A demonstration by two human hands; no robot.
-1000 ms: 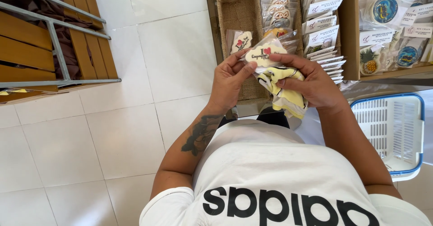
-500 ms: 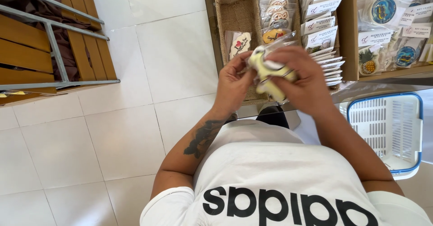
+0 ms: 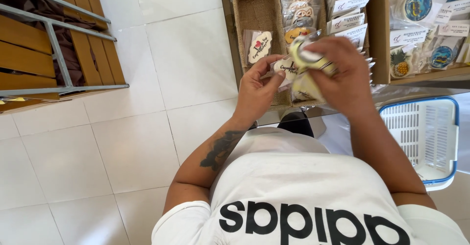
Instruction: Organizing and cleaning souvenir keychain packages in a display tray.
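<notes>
My right hand (image 3: 338,73) grips a stack of small clear-wrapped packets (image 3: 306,71), yellow and white, held in front of a shelf. My left hand (image 3: 259,86) pinches one white packet (image 3: 285,68) at the left edge of that stack. Both hands hover over a burlap-lined tray (image 3: 254,15) in which a wrapped white plaque with a red heart (image 3: 258,46) lies.
Rows of packaged souvenirs (image 3: 320,5) stand in the tray and on the wooden shelf (image 3: 377,29). Round and pineapple-shaped items (image 3: 416,5) hang at the right. A white basket with a blue rim (image 3: 426,132) sits low right. A wooden bench (image 3: 44,44) stands left on white tiles.
The hands have moved up toward the shelf with the packets. The right hand now covers more of the stack, and the left hand has drawn one white packet off its edge.
</notes>
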